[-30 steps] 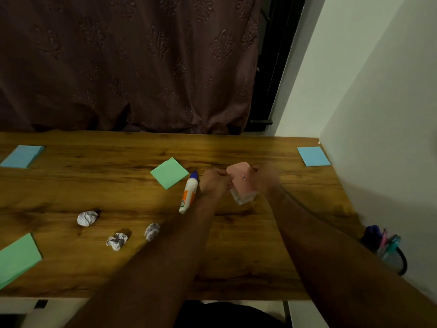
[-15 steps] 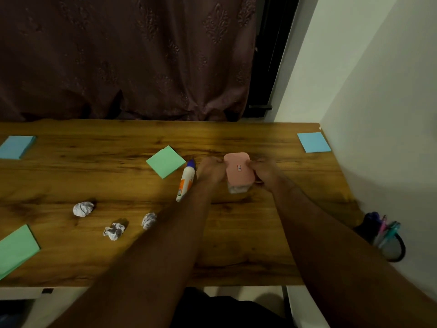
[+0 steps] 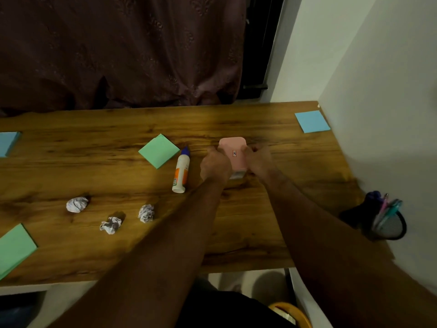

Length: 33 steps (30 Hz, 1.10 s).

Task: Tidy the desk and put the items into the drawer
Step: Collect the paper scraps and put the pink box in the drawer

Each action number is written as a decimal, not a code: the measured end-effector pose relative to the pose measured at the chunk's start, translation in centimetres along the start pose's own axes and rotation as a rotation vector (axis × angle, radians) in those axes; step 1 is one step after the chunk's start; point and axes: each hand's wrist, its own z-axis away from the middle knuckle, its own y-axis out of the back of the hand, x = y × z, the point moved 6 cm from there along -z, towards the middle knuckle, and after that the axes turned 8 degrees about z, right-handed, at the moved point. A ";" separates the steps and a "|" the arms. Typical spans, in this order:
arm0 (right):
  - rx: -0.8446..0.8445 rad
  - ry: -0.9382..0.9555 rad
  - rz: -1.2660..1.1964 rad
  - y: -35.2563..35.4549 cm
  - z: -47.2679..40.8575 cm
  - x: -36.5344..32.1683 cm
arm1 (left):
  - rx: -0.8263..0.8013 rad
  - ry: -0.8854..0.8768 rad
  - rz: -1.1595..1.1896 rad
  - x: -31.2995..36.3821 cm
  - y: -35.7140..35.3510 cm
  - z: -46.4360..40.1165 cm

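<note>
We now have the pink box (image 3: 233,154) lowered back onto the desk (image 3: 94,176), right of the glue bottle (image 3: 181,170), our left hand (image 3: 215,166) and right hand (image 3: 259,159) curled around its sides, so putting things away has hardly begun.

Pink box (image 3: 233,153) lower end hidden behind hands; 2 left-edge sticky-note pads (image 3: 8,143) (image 3: 14,248) cut off; label unreadable.

Dim warm indoor light, desk (image 3: 236,119) brightest at centre, curtain (image 3: 118,55) nearly black, right wall (image 3: 378,91) pale and shadowed low down, soft shadows beside 3 paper balls (image 3: 76,204), forearms blurred near the lens, wide-angle bending at edges, grainy overall
</note>
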 end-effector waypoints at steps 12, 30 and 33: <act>0.118 0.276 0.229 -0.6 1.4 -0.9 | 0.034 -0.071 0.025 0.1 0.0 -0.2; 0.097 0.391 0.404 -0.5 0.5 -1.3 | 0.032 -0.288 -0.192 1.3 0.7 -0.3; 0.109 0.378 0.388 -0.5 0.5 -0.9 | 0.030 -0.274 -0.178 1.1 0.5 -0.2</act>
